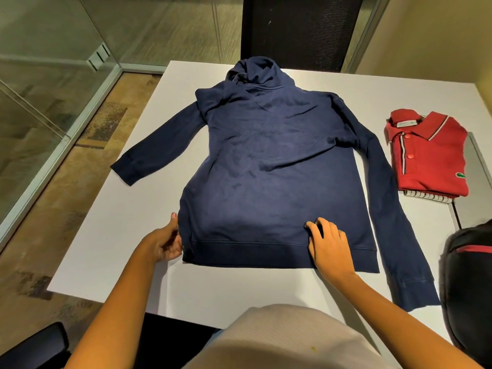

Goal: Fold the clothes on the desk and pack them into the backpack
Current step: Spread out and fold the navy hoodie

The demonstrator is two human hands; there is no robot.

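A navy blue hoodie (269, 161) lies spread flat on the white desk (138, 235), hood at the far end, both sleeves stretched out to the sides. My left hand (166, 242) grips the hem's left corner, fingers curled under the fabric edge. My right hand (328, 242) rests flat on the hem's right part, fingers pressing the cloth. A folded red polo shirt (431, 153) sits at the desk's right side on top of a striped folded garment (426, 196). The dark backpack (468, 286) with a red stripe shows partly at the right edge.
A black chair back (300, 30) stands beyond the desk's far edge. Glass partitions (53, 75) run along the left over patterned carpet. A dark chair armrest (34, 347) shows at the lower left. The desk's right side meets a wall.
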